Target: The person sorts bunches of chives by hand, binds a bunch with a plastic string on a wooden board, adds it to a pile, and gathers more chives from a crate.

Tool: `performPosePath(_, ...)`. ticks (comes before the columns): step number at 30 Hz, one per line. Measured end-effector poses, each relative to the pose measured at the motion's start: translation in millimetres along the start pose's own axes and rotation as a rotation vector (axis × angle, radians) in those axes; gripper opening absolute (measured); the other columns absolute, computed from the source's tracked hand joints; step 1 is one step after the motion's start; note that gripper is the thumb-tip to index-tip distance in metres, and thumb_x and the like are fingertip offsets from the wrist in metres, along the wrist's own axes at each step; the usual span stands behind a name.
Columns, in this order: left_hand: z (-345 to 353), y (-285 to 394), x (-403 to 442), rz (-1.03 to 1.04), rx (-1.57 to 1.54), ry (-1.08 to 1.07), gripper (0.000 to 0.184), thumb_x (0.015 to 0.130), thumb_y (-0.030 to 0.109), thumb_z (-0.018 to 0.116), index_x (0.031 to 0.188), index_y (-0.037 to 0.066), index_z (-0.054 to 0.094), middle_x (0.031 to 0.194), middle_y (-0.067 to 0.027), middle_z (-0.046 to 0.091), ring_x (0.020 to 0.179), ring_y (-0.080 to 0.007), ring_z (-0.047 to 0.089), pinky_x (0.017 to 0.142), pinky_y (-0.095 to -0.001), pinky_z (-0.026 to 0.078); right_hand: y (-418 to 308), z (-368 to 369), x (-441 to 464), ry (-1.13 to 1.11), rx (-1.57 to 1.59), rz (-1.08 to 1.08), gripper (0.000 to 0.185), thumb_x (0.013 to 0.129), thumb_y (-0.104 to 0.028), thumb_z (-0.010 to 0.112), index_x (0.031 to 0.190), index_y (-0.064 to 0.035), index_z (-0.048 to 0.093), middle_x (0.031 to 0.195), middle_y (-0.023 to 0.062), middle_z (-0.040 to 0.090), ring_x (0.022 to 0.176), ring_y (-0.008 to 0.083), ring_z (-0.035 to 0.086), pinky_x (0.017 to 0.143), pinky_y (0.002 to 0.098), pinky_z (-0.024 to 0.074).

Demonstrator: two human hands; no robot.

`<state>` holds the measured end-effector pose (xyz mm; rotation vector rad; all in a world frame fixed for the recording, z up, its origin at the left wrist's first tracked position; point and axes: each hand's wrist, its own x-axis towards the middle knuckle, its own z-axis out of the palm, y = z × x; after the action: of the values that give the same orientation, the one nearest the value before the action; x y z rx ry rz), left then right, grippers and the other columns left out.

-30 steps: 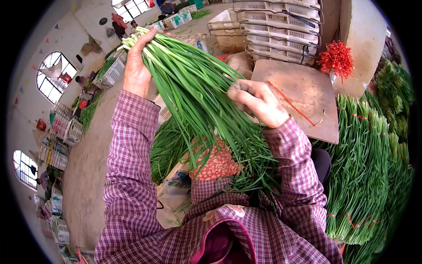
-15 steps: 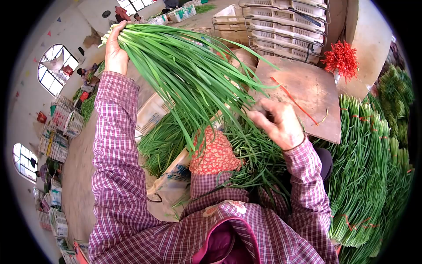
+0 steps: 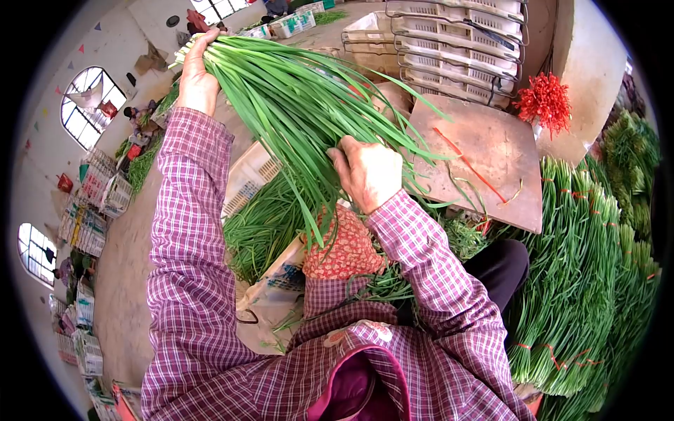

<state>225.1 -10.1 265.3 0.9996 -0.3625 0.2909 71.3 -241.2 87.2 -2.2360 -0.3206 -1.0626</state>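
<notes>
A large bunch of garlic chives (image 3: pixel 295 91) stretches across the upper middle of the view, its pale stem ends at the upper left and its leaves fanning down to the right. My left hand (image 3: pixel 199 78) is closed round the stem end. Halfway along the leaves, my right hand (image 3: pixel 371 172) has its fingers curled in against the lower side of the bunch, pinching some of the leaves; the fingertips are partly hidden. Below the bunch, loose chives (image 3: pixel 263 224) lie in a white crate (image 3: pixel 246 175). A red patterned cloth (image 3: pixel 344 245) covers my lap area.
A wooden board (image 3: pixel 484 154) at the right carries a red tie and leaf scraps. Red ties (image 3: pixel 545 104) hang in a cluster by the wall. Tied chive bundles (image 3: pixel 569 281) stand at the right. White crates (image 3: pixel 456 49) are stacked behind. People work at the far left.
My right hand has moved left from near the board to the middle of the leaves. My left hand has shifted slightly right with the bunch. Leaf scraps now lie on the board's edge.
</notes>
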Motion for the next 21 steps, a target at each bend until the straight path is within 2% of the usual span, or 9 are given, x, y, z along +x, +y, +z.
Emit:
performPosePath(5,-9,6,8,0.001,0.004,0.010,0.016,0.081,0.008,0.070,0.095,0.004,0.064,0.094,-0.0075,0.067,0.088,-0.0207,0.065,0.083,-0.0369,0.055,5,-31,-14,-0.103,0.223,-0.134,0.019,0.087,-0.018,0.061,0.073,-0.0054,0.054,0.061,0.0134,0.058,0.053,0.0335,0.058,0.052,0.0420,0.0474)
performPosePath(6,-12,8,10,0.015,0.017,0.013,0.016,0.081,0.008,0.070,0.095,0.004,0.064,0.094,-0.0074,0.067,0.088,-0.0203,0.065,0.083,-0.0366,0.056,9,-38,-21,-0.186,0.212,-0.076,0.017,0.089,-0.023,0.058,0.080,-0.0083,0.056,0.068,0.0120,0.062,0.059,0.0322,0.063,0.055,0.0427,0.0490)
performPosePath(9,-11,9,9,-0.025,-0.017,0.026,0.017,0.081,0.008,0.070,0.096,0.004,0.064,0.094,-0.0072,0.067,0.088,-0.0197,0.065,0.082,-0.0360,0.056,22,-53,-21,-0.237,0.447,0.137,0.022,0.094,-0.029,0.054,0.089,-0.0099,0.065,0.062,0.0108,0.063,0.061,0.0264,0.066,0.057,0.0379,0.0510)
performPosePath(14,-3,1,8,-0.029,-0.028,-0.018,0.014,0.083,0.008,0.068,0.096,0.003,0.064,0.093,-0.0076,0.067,0.090,-0.0204,0.065,0.084,-0.0355,0.056,19,-60,28,-0.322,0.358,0.248,0.047,0.094,-0.048,0.048,0.081,-0.0056,0.063,0.060,0.0127,0.063,0.064,0.0324,0.065,0.065,0.0434,0.0496)
performPosePath(16,0,0,6,0.011,0.069,-0.108,0.012,0.087,0.012,0.065,0.097,0.005,0.064,0.093,-0.0073,0.066,0.090,-0.0206,0.065,0.085,-0.0352,0.056,13,-50,44,-0.296,0.176,0.039,0.044,0.094,-0.045,0.050,0.079,-0.0061,0.064,0.061,0.0131,0.063,0.063,0.0330,0.064,0.064,0.0442,0.0496)
performPosePath(17,0,-3,4,0.130,0.298,-0.137,0.009,0.087,0.013,0.063,0.096,0.010,0.066,0.091,-0.0043,0.067,0.088,-0.0167,0.065,0.083,-0.0311,0.055,9,-46,47,-0.219,0.328,-0.026,0.037,0.093,-0.038,0.052,0.078,-0.0068,0.064,0.062,0.0123,0.063,0.061,0.0326,0.063,0.061,0.0431,0.0498)
performPosePath(18,-5,2,12,0.133,0.301,-0.129,0.009,0.087,0.013,0.063,0.096,0.010,0.066,0.091,-0.0043,0.067,0.088,-0.0167,0.065,0.083,-0.0311,0.055,7,-45,48,-0.224,0.333,-0.031,0.037,0.093,-0.038,0.052,0.078,-0.0068,0.064,0.062,0.0123,0.063,0.061,0.0326,0.063,0.061,0.0431,0.0498)
performPosePath(20,-14,14,41,-0.073,0.022,0.032,0.017,0.082,0.007,0.069,0.096,0.001,0.063,0.093,-0.0116,0.068,0.088,-0.0231,0.067,0.078,-0.0348,0.058,2,-47,47,0.050,0.350,-0.159,0.029,0.093,-0.029,0.053,0.077,-0.0076,0.064,0.062,0.0094,0.063,0.058,0.0294,0.063,0.056,0.0396,0.0501)
performPosePath(21,-17,20,47,-0.058,0.006,0.030,0.017,0.082,0.007,0.069,0.096,0.000,0.063,0.093,-0.0124,0.068,0.086,-0.0241,0.067,0.078,-0.0350,0.058,0,-57,43,0.089,0.368,-0.147,0.025,0.093,-0.024,0.053,0.077,-0.0082,0.064,0.061,0.0082,0.063,0.056,0.0273,0.063,0.053,0.0367,0.0494)
